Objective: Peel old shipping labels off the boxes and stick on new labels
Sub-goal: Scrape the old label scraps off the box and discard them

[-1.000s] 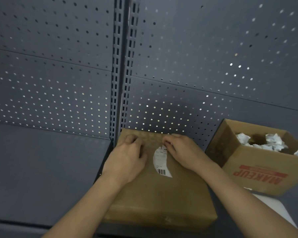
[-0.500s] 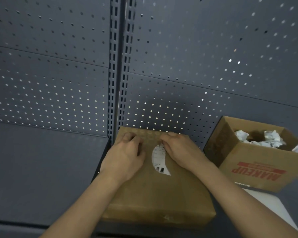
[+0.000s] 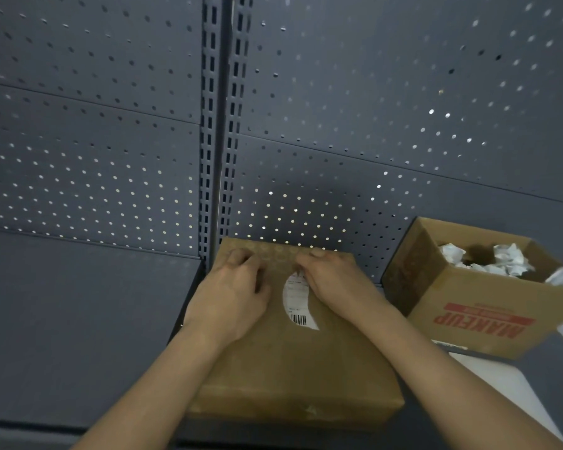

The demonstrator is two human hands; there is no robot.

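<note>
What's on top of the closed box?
Left hand, right hand and a white label; the right hand picks at its far corner and hides its right side.

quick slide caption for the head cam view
Left hand rests on a cardboard box while right hand pinches its shipping label.

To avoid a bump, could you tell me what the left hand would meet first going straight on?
Probably the perforated back panel beyond the box; depth is unclear.
</note>
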